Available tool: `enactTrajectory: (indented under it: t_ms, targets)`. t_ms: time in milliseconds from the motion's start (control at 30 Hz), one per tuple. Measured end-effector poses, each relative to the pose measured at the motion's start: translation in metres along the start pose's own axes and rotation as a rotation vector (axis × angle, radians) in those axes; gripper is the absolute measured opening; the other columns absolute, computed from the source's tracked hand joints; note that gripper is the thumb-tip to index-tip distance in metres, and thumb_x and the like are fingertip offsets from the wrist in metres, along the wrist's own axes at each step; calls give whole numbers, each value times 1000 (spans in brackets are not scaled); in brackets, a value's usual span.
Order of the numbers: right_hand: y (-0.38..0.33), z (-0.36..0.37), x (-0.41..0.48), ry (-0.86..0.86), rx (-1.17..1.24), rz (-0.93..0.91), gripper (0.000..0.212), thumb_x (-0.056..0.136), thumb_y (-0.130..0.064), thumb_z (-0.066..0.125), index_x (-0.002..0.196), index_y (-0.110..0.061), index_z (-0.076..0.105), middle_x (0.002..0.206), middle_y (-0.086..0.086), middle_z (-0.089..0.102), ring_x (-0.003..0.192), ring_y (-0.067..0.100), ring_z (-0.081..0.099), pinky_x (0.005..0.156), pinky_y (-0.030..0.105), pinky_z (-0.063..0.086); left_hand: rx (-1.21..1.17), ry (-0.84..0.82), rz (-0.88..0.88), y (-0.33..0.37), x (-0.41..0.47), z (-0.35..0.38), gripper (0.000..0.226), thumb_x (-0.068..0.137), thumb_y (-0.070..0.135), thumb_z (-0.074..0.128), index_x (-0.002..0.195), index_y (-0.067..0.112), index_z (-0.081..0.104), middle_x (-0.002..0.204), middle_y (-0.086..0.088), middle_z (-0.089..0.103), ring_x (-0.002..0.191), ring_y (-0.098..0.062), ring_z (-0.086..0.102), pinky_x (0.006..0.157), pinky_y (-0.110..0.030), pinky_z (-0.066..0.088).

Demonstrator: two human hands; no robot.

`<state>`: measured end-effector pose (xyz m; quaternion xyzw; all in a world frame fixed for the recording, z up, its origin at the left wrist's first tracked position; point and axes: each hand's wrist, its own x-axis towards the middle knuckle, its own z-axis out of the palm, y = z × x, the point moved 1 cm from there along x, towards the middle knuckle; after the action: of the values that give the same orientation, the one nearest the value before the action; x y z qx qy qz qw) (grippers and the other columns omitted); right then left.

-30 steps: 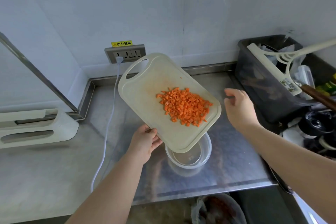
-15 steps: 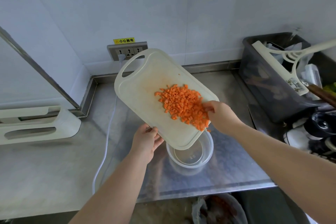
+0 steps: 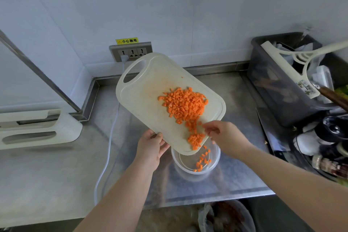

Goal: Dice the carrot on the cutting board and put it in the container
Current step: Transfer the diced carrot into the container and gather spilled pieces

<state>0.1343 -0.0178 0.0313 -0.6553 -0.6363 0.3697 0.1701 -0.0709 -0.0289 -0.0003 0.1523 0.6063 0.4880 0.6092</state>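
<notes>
**Head view.** The left hand (image 3: 150, 147) grips the near edge of the pale cutting board (image 3: 150, 88). The board is held tilted above the steel worktop (image 3: 56, 175), handle end raised toward the wall. Diced carrot (image 3: 185, 105) lies heaped on the board's lower half, and a trail of it reaches the lowest corner. The right hand (image 3: 226, 137), its fingers (image 3: 208, 127) loosely extended and blurred, touches the pieces there. Directly below stands a clear round container (image 3: 176, 160) holding a few cubes, with others in mid-air. A dark bin (image 3: 273, 90) sits at right, and a wall socket (image 3: 131, 52) is behind.
</notes>
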Motion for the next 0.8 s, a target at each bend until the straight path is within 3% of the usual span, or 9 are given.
enactTrajectory:
  t_ms: [133,233,367,467,567,700,800]
  targets:
    - [7,-21,15,127,-43,60,40,93,1,39,125,-12,61,119,3,64,100,15,55,82,18,37,-7,3,0,-1,0,-1,23,99,0,40,108,14,57,101,-4,68,89,-15,67,65,-27,52]
    - [5,-13,10,-17,-90,56,38,95,-3,41,126,-14,60,122,1,64,111,17,56,90,19,39,-10,-1,4,-2,-1,-1,24,99,0,40,106,14,58,102,-4,69,89,-16,67,66,-29,52]
    - [-4,-4,-1,-216,-170,-6,39,93,-4,40,118,-18,65,111,-3,65,108,15,58,94,23,43,-16,-5,12,-1,-2,-2,23,100,0,40,103,14,58,101,-4,69,90,-16,67,67,-29,52]
    - [-13,-22,8,-11,-173,-42,34,93,-3,43,112,-18,68,98,-6,62,98,14,57,79,17,38,2,-13,25,0,-3,-1,22,100,1,40,103,14,58,101,-4,69,89,-15,68,63,-26,53]
    - [-30,-42,26,220,-143,-204,37,91,-2,46,120,-18,62,107,-3,58,92,9,52,75,15,36,19,-26,42,-1,-4,2,21,100,1,39,103,11,57,100,-4,68,89,-15,68,60,-23,54]
    - [-42,-39,51,96,-299,-222,49,89,-5,50,136,-20,48,128,3,45,113,21,50,91,30,45,25,-46,50,-2,-4,7,21,100,1,38,107,9,56,99,-4,68,90,-15,68,62,-24,55]
    - [-37,-29,53,24,-342,-157,46,88,-6,48,132,-20,50,123,4,44,113,24,50,93,31,44,23,-30,50,-1,-4,9,22,100,1,38,105,11,56,100,-5,68,90,-15,67,65,-26,54]
